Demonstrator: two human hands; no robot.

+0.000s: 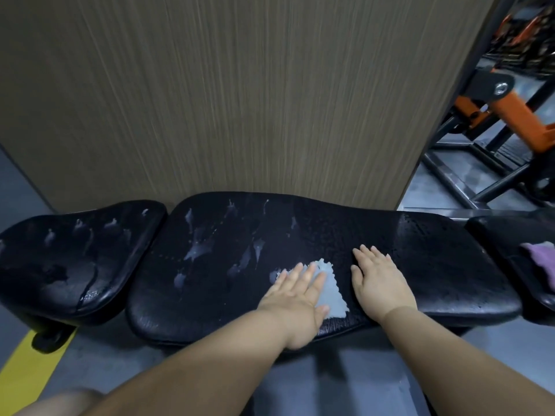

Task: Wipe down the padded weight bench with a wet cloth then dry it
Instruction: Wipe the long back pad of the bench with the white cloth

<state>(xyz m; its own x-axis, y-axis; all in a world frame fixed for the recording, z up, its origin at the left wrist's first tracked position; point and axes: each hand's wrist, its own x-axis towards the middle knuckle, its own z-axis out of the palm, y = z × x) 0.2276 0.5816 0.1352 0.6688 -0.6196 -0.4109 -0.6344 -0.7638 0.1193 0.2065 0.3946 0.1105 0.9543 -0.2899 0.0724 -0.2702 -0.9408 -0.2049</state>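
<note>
A black padded weight bench (228, 283) lies across the view in front of me, with a separate seat pad (69, 259) on the left. Streaks and drops of water sit on both pads. My left hand (297, 292) presses flat with straight fingers on a light blue cloth (332, 292) on the long pad, near its front edge. My right hand (378, 280) rests flat and open on the bare pad just right of the cloth. A purple cloth (540, 259) lies on another black pad at the far right.
A tall wood-grain panel (240, 94) stands directly behind the bench. An orange and black gym machine frame (510, 115) is at the back right. The grey floor has a yellow stripe (33, 376) at the lower left.
</note>
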